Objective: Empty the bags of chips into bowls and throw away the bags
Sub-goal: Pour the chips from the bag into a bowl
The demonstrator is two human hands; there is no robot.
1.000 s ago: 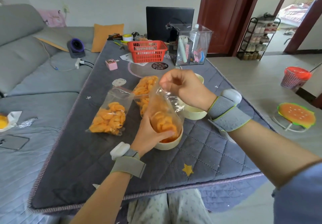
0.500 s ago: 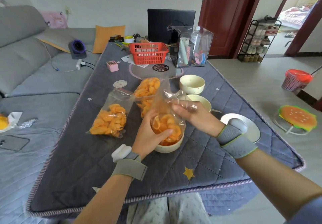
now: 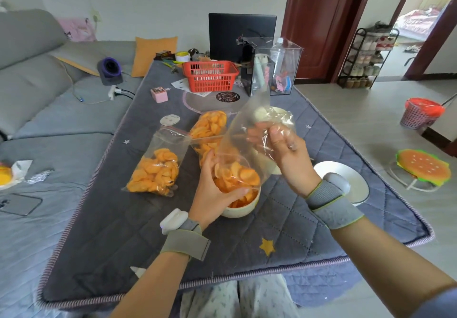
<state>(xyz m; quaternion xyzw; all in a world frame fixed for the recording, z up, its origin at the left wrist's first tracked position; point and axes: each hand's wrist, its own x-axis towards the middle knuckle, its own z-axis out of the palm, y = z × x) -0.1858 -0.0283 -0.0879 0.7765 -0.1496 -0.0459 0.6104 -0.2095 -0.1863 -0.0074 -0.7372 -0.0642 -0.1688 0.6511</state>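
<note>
A clear, crinkled plastic bag (image 3: pixel 243 142), upended with its mouth low and its bottom raised, hangs over a cream round bowl (image 3: pixel 241 209) on the dark grey quilted table cover (image 3: pixel 138 231); orange curved chips (image 3: pixel 235 174) crowd the bag's lower end and fill the bowl beneath it. The left hand (image 3: pixel 215 191) curls round the bag's chip-filled lower end directly above the bowl, thumb lying over the bowl's rim. The right hand (image 3: pixel 284 149), above and to the right of the bowl, pinches the bag's empty upper end in bunched fingers. To the left of the bowl stands a clear zip-top bag of orange chips (image 3: pixel 157 166); behind the bowl lies another clear bag of orange chips (image 3: pixel 210 129). A white round plate (image 3: pixel 346 176) rests to the right of the bowl.
</note>
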